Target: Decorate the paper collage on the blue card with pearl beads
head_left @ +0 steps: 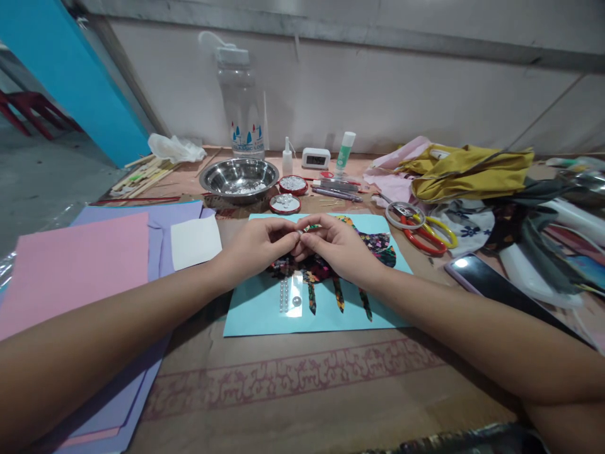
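My left hand point(258, 244) and my right hand point(341, 249) meet fingertip to fingertip, thumbs and forefingers pinched around something too small to make out. Below them lies a light blue sheet of paper point(255, 318) bearing dark floral fabric cut-outs point(321, 271), partly covered by my hands. Three narrow fabric strips point(339, 295) point down from the larger shape. On the sheet, just under my fingers, rests a clear strip of half-pearl beads point(290, 296), with small pearls in rows and a larger one beside them.
Pink paper point(85, 268) and a white card point(195, 243) lie left. Behind stand a steel bowl point(239, 181), water bottle point(242, 107), glue bottle point(287, 157), small clock point(316, 158) and glue stick point(346, 153). Scissors point(428, 239), mustard cloth point(472, 171) and a phone point(501, 293) are right.
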Demonstrator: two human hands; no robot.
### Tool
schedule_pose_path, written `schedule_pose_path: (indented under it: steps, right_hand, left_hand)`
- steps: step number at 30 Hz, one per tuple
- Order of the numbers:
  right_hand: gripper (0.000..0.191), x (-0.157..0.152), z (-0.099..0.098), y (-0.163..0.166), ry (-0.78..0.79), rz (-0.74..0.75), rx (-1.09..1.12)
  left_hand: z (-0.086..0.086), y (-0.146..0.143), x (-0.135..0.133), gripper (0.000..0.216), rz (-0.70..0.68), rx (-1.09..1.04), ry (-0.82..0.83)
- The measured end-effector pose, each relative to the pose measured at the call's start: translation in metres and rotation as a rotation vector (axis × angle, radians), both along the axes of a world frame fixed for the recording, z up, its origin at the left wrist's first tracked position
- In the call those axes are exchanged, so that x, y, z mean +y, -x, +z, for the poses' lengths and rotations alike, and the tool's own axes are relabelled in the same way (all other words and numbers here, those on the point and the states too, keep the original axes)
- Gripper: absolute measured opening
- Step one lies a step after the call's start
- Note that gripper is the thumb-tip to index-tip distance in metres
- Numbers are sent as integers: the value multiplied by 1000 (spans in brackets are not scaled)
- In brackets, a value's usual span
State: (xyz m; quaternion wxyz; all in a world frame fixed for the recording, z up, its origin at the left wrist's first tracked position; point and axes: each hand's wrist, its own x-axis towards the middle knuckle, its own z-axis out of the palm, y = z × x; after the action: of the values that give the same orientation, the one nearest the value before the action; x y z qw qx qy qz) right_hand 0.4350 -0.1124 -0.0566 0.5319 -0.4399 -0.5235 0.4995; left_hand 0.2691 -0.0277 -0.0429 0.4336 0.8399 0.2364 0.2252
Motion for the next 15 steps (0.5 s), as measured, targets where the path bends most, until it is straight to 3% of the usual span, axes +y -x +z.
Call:
schedule_pose_path:
  steps: [15]
  right_hand:
    - [14,-4,0,5,-33,-33,-80]
  left_hand:
    - [5,-1,-3,23,-6,12,-43]
